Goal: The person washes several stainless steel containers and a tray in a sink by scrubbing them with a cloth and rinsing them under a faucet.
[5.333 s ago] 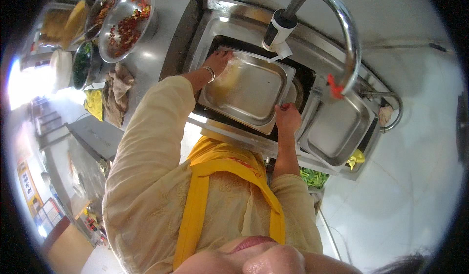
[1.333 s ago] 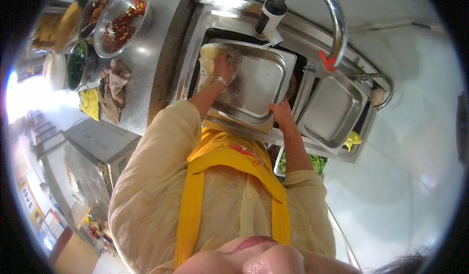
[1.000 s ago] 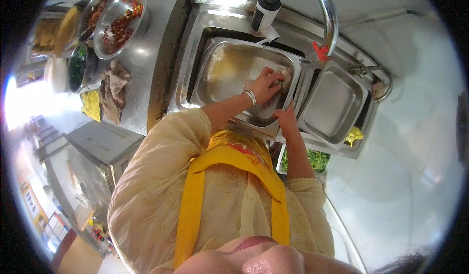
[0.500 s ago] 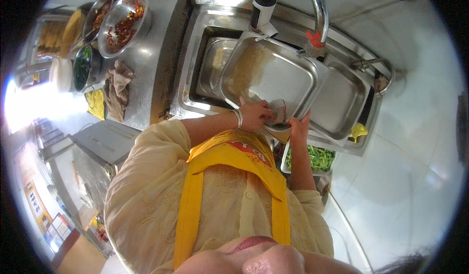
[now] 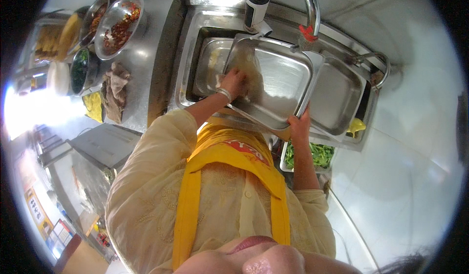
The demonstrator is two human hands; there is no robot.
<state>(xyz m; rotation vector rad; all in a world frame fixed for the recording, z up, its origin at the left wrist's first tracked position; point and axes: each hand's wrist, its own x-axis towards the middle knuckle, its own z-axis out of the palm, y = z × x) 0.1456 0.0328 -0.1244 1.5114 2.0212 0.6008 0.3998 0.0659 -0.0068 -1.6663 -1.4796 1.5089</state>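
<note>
Over the sink's (image 5: 215, 12) left basin, reaching across toward its right edge: a shallow steel tray (image 5: 286, 76), seemingly tilted, with a murky brownish patch (image 5: 250, 63) at the left end. By the look of it, stiff, thin-walled and fairly light, heavier with any water pooled inside; probably slippery when wet, hardly fragile. Best taken by the flat rim, at a corner, thumb above and fingers beneath, rather than by the smooth inner wall. At the near right corner, right hand (image 5: 299, 122) closed around that rim. At the left end, left hand (image 5: 234, 83) reaching in over the near left side, blurred; cannot tell whether clasping anything. Beneath, down in the left basin, a second tray (image 5: 207, 73), partly covered. Toward the sink's right edge, a third tray (image 5: 337, 100), with a yellow scrap (image 5: 356, 126) by the near right corner. Above the back edge, a curved faucet (image 5: 312, 5). Farther left, on the worktop (image 5: 159, 44), a crumpled brown cloth (image 5: 116, 91) near the front edge, and a steel bowl (image 5: 111, 16) of chopped red pieces farther back.
</note>
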